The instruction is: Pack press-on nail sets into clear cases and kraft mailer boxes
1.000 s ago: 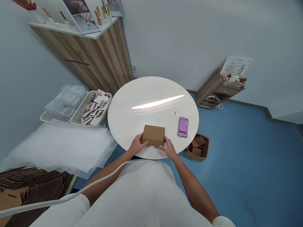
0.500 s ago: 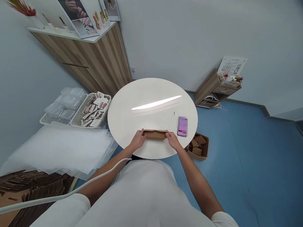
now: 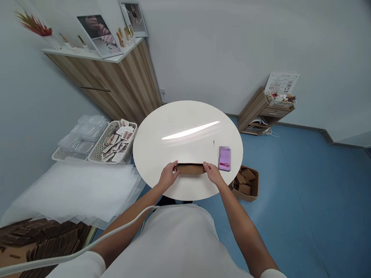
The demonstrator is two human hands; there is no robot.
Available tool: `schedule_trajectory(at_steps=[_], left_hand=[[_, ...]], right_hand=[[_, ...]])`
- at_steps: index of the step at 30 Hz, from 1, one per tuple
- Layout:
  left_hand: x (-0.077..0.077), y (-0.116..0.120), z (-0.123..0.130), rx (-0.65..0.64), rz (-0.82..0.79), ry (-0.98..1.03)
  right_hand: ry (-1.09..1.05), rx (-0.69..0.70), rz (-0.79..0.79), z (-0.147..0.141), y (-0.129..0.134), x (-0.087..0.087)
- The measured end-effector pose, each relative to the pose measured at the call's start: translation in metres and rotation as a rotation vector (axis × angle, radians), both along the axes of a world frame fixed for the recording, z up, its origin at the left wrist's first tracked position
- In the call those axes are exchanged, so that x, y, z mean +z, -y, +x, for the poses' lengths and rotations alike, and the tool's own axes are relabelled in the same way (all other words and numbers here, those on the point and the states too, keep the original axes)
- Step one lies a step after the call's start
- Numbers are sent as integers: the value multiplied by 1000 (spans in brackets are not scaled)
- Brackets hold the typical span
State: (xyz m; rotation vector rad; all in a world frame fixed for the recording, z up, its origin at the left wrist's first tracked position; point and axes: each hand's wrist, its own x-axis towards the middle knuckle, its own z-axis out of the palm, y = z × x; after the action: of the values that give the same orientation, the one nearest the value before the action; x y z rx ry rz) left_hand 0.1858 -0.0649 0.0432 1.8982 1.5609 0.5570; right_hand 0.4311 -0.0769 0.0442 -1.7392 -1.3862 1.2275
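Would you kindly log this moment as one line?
left hand: holds cardboard box, left end | right hand: holds its right end | table: phone lies right of box

Matt cardboard box (image 3: 190, 169); smooth, glossy tabletop (image 3: 185, 150).

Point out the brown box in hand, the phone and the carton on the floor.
brown box (image 3: 190, 169): head view, middle of its near brown panel
phone (image 3: 225, 158): head view, middle of its partly pixelated screen
carton (image 3: 245, 197): head view, outer wall nearest the person
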Motion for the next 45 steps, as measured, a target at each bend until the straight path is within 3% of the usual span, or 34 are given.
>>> schedule_trajectory(at_steps=[4, 8, 12, 15, 22, 27, 33, 38, 42, 45], left_hand=[[2, -1, -3, -30, -28, 50], [2, -3, -10, 7, -149, 222], [-8, -5, -23, 105, -342, 364], [-19, -2, -37, 88, -435, 413], [-36, 1, -69, -43, -366, 445], [-50, 6, -79, -64, -369, 529], [-61, 23, -80, -61, -418, 456], [-59, 15, -73, 3, -419, 312], [-58, 6, -65, 1, -408, 201], [-60, 4, -61, -35, -343, 165]], right_hand=[[-102, -89, -82, -3, 7, 6], [-218, -166, -177, -8, 15, 13], [-336, -198, -218, -23, 26, 11], [-344, -233, -216, -40, 37, 4], [-262, -227, -101, -72, 51, -14], [-187, -216, -26, -96, 56, -28], [-83, -300, -93, -111, 74, -38], [64, -348, -194, -95, 62, -32], [105, -274, -317, -92, 44, -26], [158, -194, -315, -98, 42, -28]])
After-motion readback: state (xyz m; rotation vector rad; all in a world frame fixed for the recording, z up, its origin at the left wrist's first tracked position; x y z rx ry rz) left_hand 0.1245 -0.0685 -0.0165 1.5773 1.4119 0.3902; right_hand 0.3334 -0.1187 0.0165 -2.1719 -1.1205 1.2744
